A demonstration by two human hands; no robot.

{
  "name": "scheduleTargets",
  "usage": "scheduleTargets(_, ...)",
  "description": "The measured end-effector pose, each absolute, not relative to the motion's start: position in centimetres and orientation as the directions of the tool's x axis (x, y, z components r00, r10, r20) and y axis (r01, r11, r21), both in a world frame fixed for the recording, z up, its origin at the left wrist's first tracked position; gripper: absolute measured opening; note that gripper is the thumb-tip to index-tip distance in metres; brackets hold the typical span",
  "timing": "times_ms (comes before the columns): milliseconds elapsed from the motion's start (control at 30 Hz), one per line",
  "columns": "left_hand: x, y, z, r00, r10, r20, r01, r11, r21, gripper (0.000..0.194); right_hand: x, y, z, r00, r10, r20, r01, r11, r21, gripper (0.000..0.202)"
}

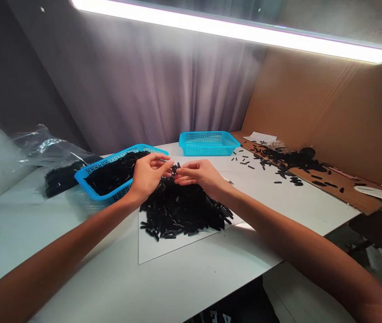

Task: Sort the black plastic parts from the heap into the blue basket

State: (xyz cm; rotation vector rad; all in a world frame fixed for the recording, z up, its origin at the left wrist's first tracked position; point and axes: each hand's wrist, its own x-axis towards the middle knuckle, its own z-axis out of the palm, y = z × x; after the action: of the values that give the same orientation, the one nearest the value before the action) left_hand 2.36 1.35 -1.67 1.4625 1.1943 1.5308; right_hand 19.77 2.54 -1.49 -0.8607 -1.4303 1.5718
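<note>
Several small black oblong pieces [175, 168] are pinched between my two hands, just above a heap of the same kind. My left hand [148, 174] closes thumb and fingers on them from the left. From the right, my right hand [200, 175] grips them between thumb and fingertips. Which piece each hand bears is too small to tell. Beneath both hands the black heap [184, 211] lies on a white board [149, 253]. Close by my left hand, a blue basket [92, 190] is filled with more black pieces.
A second blue basket [207, 151] stands at the back of the white table [117, 278]. Black pieces [288, 159] lie scattered at the right by a cardboard wall [322, 107]. On the left is a clear plastic bag [51, 148] with black contents. A bright lamp [231, 29] hangs overhead.
</note>
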Motion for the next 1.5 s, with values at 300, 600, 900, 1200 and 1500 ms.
scheduleTargets(300,2.6,1.3,-2.0,-0.108,0.943,0.315,0.058,-0.310,0.949,0.040,19.5,2.3,-1.8,-0.395,0.917,0.054,-0.137,0.000,-0.991,0.009)
scheduleTargets(600,2.4,1.2,-1.9,-0.028,0.941,0.338,0.058,-0.336,0.940,0.036,19.7,2.6,-1.8,-0.364,0.929,0.072,-0.162,0.013,-0.987,0.014)
scheduleTargets(900,2.4,0.9,-1.3,-0.040,0.968,0.246,0.008,-0.246,0.969,0.048,19.9,2.8,-1.8,-0.361,0.926,0.110,-0.143,0.061,-0.988,0.012)
scheduleTargets(1200,2.2,1.1,-1.6,-0.014,0.948,0.318,0.064,-0.317,0.946,0.041,19.9,2.9,-1.7,-0.392,0.914,0.110,-0.132,0.063,-0.989,0.023)
scheduleTargets(1500,2.2,0.9,-0.9,0.026,0.924,0.382,0.153,-0.381,0.912,0.034,20.2,3.0,-1.6,-0.463,0.876,0.138,-0.117,0.094,-0.989,0.031)
